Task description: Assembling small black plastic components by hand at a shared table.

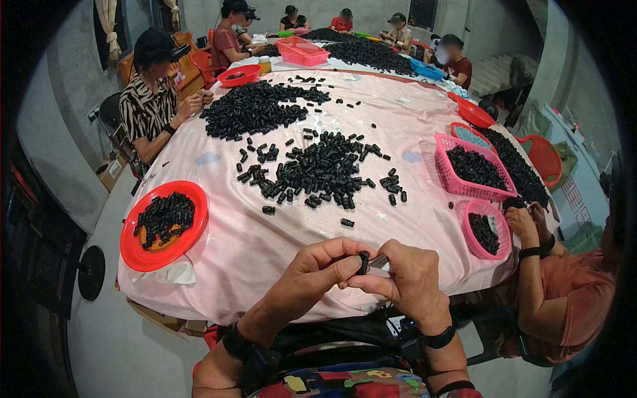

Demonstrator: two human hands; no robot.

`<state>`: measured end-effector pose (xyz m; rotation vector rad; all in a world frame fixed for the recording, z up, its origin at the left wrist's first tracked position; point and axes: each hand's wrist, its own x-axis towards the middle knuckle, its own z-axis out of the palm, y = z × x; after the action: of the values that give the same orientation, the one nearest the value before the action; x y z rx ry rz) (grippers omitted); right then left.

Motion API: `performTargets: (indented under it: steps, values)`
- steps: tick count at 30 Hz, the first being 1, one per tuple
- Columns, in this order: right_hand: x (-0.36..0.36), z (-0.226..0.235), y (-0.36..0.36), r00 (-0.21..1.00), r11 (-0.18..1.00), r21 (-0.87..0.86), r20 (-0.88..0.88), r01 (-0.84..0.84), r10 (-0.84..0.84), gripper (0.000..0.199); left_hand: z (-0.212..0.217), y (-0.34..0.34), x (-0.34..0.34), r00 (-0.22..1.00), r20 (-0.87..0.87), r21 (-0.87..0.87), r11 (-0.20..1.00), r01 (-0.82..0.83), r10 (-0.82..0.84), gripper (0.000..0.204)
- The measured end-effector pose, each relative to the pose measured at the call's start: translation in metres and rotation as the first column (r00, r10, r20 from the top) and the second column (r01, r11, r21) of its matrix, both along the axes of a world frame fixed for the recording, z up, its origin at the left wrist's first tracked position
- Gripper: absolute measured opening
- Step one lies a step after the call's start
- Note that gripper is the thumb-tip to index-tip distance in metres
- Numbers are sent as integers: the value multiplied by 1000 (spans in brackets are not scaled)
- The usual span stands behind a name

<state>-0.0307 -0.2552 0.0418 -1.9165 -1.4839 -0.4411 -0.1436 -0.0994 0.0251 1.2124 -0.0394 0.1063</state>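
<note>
Close together above the near edge of the table, my two hands meet. My left hand (pixel 306 273) pinches a small black ribbed cylindrical part (pixel 363 263) between thumb and fingertips. My right hand (pixel 413 284) is closed on a small flat metal blade-like piece (pixel 380 262), whose tip lies against or just beside the black part. Its exact kind is partly hidden by my fingers. Just beyond my hands, single black parts (pixel 347 222) lie on the pink cloth, in front of a loose heap of the same parts (pixel 318 169).
A red plate (pixel 198 233) of black parts stands at left. Pink baskets (pixel 443 174) and a pink bowl (pixel 469 245) hold more at right. A bigger heap (pixel 242 113) lies farther off. Co-workers sit around the table, one (pixel 564 298) close on my right, one (pixel 149 99) at left.
</note>
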Motion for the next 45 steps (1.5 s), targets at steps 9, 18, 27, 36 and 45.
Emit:
performTargets:
  steps: [9, 18, 27, 36, 45]
  values:
    - [0, 1, -1, 1000, 1000, -9, 13, -12, 12, 46, -6, -5, 3, 1000, 21, -65, 998, -5, 6, 29]
    - [-2, 2, 0, 1000, 1000, -15, -1, -2, 2, 47, -6, -5, 2, 1000, 25, -72, 997, 2, -1, 29]
    - [1, 0, 0, 999, 999, -32, 36, 10, -9, 47, -4, -3, 1, 1000, -8, -95, 995, 21, -21, 26]
    - [2, -2, 0, 999, 1000, -15, 32, 1, 0, 48, -7, -6, 2, 1000, 13, -94, 996, -8, 10, 28]
    - [1, -2, 1, 997, 999, -40, 75, 5, -2, 51, -6, -4, 2, 1000, -30, -106, 994, -6, 3, 29]
